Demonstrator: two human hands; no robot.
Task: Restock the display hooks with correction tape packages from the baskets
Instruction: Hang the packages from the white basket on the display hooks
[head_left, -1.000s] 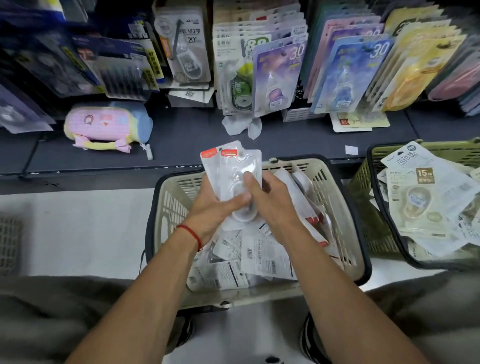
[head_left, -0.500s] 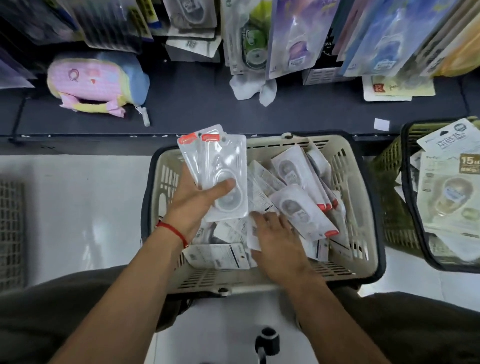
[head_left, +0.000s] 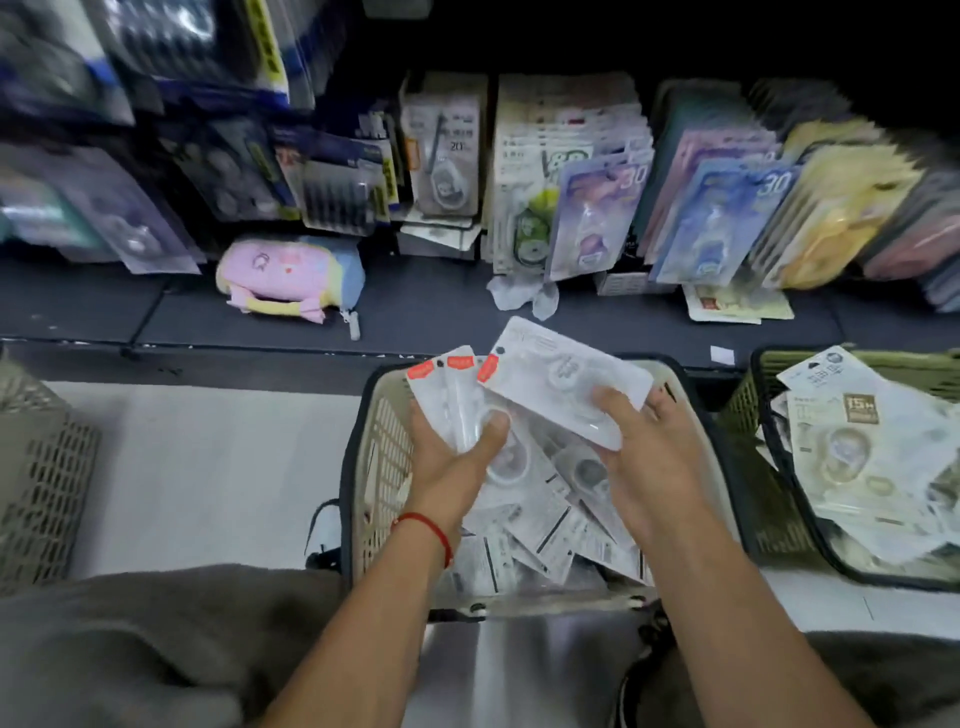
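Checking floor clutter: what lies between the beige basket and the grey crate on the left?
Bare white floor between beige basket and grey crate, head view.

Both hands (head_left: 457, 457) (head_left: 649, 457) grip packages (head_left: 561, 379) over basket (head_left: 379, 467).

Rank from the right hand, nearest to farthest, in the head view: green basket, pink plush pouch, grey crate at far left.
1. green basket: on the floor just right of the right hand.
2. pink plush pouch: on the dark shelf base, up and left.
3. grey crate: at the far left edge of the view.
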